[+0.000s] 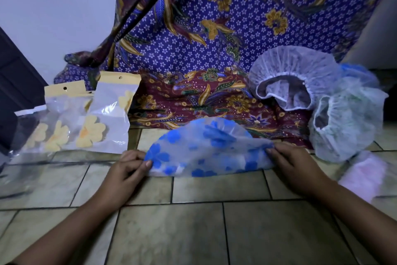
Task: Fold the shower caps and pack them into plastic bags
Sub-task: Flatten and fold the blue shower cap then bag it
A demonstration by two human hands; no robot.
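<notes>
Currently, you hold the blue-flowered shower cap [206,153] on the tiled floor [171,232], directly ahead of both hands, where it appears already doubled into a half-moon. Its straighter edge faces you, and its curved edge faces the batik cloth [214,28] beyond it. The long axis runs left to right, across your body. Your left hand [129,168] pinches the cap's left tip between thumb and curled fingers; your right hand [290,161] pinches the right tip in the same way. Both hands are equally near, one at each end of the axis, so the next fold most likely calls for bringing one tip across to the other along that axis. The printed plastic bags [107,114] lie to the left of the cap, nearer your left hand, which suggests a leftward carry for packing. Two unfolded caps [290,75] stand to the right of the cap, apart from it.
</notes>
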